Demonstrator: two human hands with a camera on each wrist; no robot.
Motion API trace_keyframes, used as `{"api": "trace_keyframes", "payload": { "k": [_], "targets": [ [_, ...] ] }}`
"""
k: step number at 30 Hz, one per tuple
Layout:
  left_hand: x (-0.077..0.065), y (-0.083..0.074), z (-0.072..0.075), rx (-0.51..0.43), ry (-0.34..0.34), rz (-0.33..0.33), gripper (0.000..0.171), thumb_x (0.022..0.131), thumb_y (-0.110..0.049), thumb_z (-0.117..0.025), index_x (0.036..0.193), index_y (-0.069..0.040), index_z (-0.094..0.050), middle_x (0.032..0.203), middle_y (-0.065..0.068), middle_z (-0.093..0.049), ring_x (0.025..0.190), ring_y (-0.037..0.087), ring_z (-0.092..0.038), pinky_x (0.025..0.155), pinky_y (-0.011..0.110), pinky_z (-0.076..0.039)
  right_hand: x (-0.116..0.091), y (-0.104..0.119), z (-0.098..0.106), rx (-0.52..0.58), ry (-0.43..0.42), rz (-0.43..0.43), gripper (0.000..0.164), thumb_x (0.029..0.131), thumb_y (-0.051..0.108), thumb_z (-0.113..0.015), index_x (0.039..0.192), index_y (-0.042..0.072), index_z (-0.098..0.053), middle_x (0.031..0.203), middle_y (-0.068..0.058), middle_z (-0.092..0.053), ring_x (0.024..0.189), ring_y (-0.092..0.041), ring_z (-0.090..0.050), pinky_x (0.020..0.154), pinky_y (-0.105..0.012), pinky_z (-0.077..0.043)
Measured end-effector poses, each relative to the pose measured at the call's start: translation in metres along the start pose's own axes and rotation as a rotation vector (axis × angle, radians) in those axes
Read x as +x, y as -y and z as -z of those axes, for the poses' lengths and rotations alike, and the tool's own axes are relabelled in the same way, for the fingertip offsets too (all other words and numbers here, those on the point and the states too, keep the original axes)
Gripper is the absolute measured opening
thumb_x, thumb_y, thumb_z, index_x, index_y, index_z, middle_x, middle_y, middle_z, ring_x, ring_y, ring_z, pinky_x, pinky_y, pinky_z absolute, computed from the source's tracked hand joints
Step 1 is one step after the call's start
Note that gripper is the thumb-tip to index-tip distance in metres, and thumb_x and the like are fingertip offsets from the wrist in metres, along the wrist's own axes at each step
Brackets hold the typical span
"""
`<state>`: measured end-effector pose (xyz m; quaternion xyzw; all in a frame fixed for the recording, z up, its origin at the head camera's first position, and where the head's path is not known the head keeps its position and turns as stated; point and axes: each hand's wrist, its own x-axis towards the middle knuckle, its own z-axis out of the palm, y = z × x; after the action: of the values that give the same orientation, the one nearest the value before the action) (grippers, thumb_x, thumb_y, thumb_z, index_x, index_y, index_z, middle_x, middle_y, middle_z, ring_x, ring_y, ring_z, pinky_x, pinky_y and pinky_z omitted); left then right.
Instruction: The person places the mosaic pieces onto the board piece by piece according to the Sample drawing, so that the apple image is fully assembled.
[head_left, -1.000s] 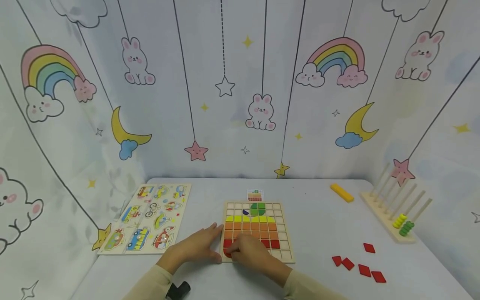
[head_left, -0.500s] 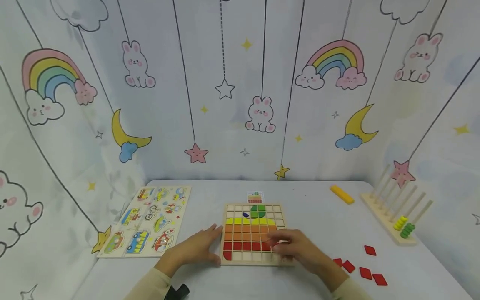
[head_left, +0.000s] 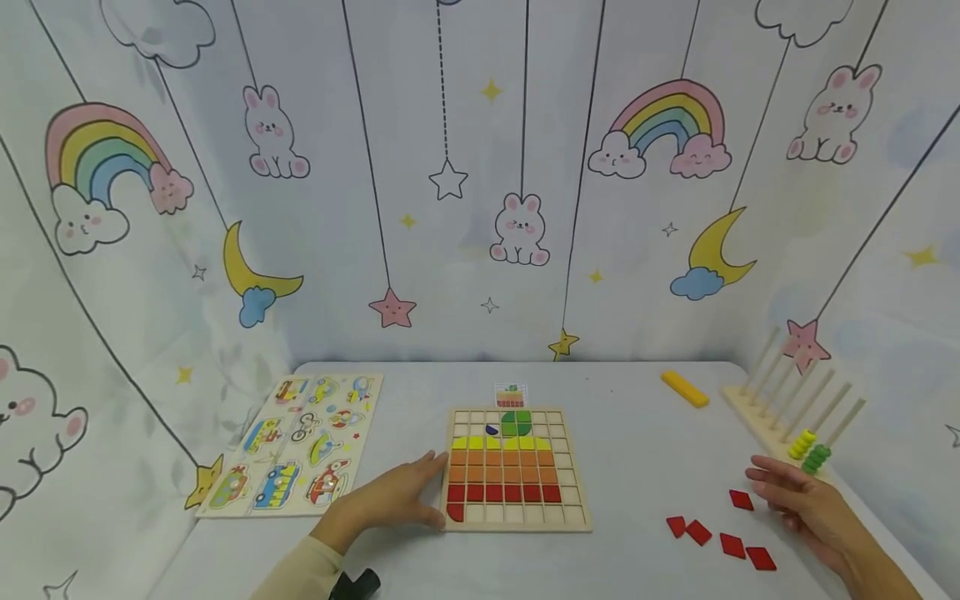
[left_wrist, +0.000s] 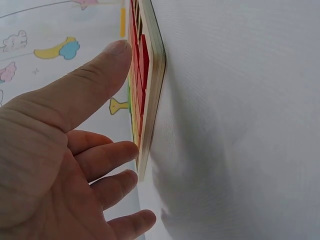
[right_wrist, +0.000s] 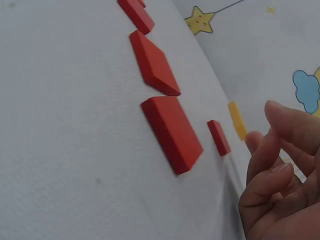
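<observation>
A wooden grid board [head_left: 525, 527] lies mid-table, partly filled with green, yellow, orange and red tiles. One rounded red tile [head_left: 455, 512] sits in the bottom-left cell. My left hand [head_left: 390, 504] rests by the board's left edge, thumb and fingers spread; in the left wrist view its thumb reaches the board's side [left_wrist: 159, 55]. My right hand [head_left: 813, 508] hovers at the table's right side, loosely bent and holding nothing. Just left of it lies a red diamond tile [head_left: 741, 500]. Several more red tiles [head_left: 761, 558] lie below, and stand out large in the right wrist view [right_wrist: 172, 132].
A small picture card [head_left: 511, 395] lies behind the board. On the left is a vehicle puzzle board [head_left: 345, 442]. A yellow bar [head_left: 684, 388] and a peg stand [head_left: 772, 433] with yellow and green beads are at right. A black object [head_left: 356, 585] lies near the front edge.
My right hand has left the board's bottom-left corner, where the rounded red tile now shows, and moved right past the loose red tiles. The left hand has stayed at the board's left edge.
</observation>
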<state>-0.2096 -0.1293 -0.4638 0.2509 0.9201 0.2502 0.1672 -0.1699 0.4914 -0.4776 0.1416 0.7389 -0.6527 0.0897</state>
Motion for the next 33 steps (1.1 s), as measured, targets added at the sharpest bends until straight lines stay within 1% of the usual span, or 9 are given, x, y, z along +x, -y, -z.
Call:
{"api": "trace_keyframes", "payload": {
  "k": [3,6,9,13,19,22,25,30,33],
  "targets": [
    [0.001,0.0,-0.001,-0.008,0.005,-0.003,0.097,0.081,-0.045,-0.084,0.156,-0.005,-0.038,0.16,0.02,-0.039,0.147,0.039,-0.038,0.118,0.057,-0.035,0.005,-0.003,-0.002,-0.211,-0.033,-0.073,0.055,0.092,0.035,-0.076,0.144,0.022,-0.06,0.108,0.015,-0.074,0.085,-0.015,-0.062,0.059,-0.027,-0.043],
    [0.002,0.003,-0.003,-0.016,0.008,-0.007,0.098,0.08,-0.045,-0.085,0.157,-0.007,-0.038,0.16,0.019,-0.039,0.148,0.038,-0.038,0.118,0.057,-0.035,0.009,-0.004,-0.009,-0.356,-0.061,-0.087,0.079,0.089,0.037,-0.079,0.151,0.002,-0.045,0.115,0.002,-0.074,0.087,-0.019,-0.064,0.059,-0.03,-0.044],
    [0.002,0.005,-0.004,-0.003,0.0,-0.018,0.099,0.079,-0.044,-0.086,0.158,-0.009,-0.037,0.161,0.016,-0.04,0.15,0.039,-0.033,0.119,0.059,-0.032,0.011,-0.004,-0.013,-0.461,-0.063,-0.062,0.077,0.089,0.036,-0.079,0.149,-0.001,-0.047,0.121,-0.009,-0.072,0.092,-0.02,-0.063,0.065,-0.029,-0.051],
    [0.002,0.006,-0.004,0.032,-0.012,-0.034,0.102,0.078,-0.046,-0.086,0.159,-0.011,-0.035,0.164,0.012,-0.034,0.154,0.039,-0.023,0.121,0.065,-0.024,0.009,-0.002,-0.018,-0.612,-0.048,-0.019,0.075,0.084,0.041,-0.082,0.142,0.001,-0.057,0.124,-0.014,-0.071,0.097,-0.02,-0.062,0.077,-0.032,-0.056],
    [0.004,0.006,0.001,0.094,-0.035,-0.053,0.103,0.076,-0.053,-0.084,0.16,-0.018,-0.035,0.168,0.011,-0.026,0.155,0.044,-0.016,0.117,0.075,-0.018,0.004,0.001,-0.022,-0.765,-0.028,0.067,0.069,0.084,0.041,-0.082,0.138,0.002,-0.062,0.122,-0.013,-0.071,0.092,-0.019,-0.059,0.072,-0.025,-0.052],
    [0.004,0.006,0.001,0.112,-0.024,-0.034,0.102,0.076,-0.054,-0.084,0.159,-0.02,-0.036,0.168,0.011,-0.026,0.154,0.045,-0.016,0.117,0.075,-0.017,0.003,0.001,-0.022,-0.793,-0.039,0.096,0.067,0.085,0.039,-0.081,0.137,0.001,-0.062,0.122,-0.012,-0.071,0.092,-0.018,-0.059,0.07,-0.02,-0.051],
    [0.004,0.006,0.0,0.121,-0.001,-0.009,0.099,0.077,-0.055,-0.083,0.158,-0.019,-0.04,0.167,0.009,-0.029,0.155,0.043,-0.016,0.119,0.073,-0.016,0.002,0.001,-0.024,-0.804,-0.049,0.11,0.069,0.086,0.038,-0.081,0.138,-0.002,-0.059,0.111,-0.009,-0.071,0.09,-0.018,-0.059,0.068,-0.018,-0.051],
    [0.004,0.008,-0.003,0.117,0.017,0.004,0.095,0.076,-0.055,-0.084,0.155,-0.018,-0.046,0.165,0.008,-0.035,0.155,0.041,-0.017,0.119,0.072,-0.016,0.0,0.002,-0.027,-0.826,-0.087,0.103,0.076,0.086,0.037,-0.082,0.14,-0.008,-0.053,0.097,-0.004,-0.065,0.084,-0.018,-0.057,0.066,-0.021,-0.053],
    [0.004,0.008,-0.004,0.128,0.014,0.004,0.094,0.076,-0.055,-0.084,0.153,-0.017,-0.047,0.164,0.009,-0.036,0.155,0.042,-0.019,0.118,0.073,-0.018,-0.001,0.002,-0.028,-0.838,-0.12,0.084,0.071,0.088,0.032,-0.079,0.14,-0.009,-0.053,0.092,-0.004,-0.063,0.081,-0.018,-0.056,0.065,-0.022,-0.053]
  ]
}}
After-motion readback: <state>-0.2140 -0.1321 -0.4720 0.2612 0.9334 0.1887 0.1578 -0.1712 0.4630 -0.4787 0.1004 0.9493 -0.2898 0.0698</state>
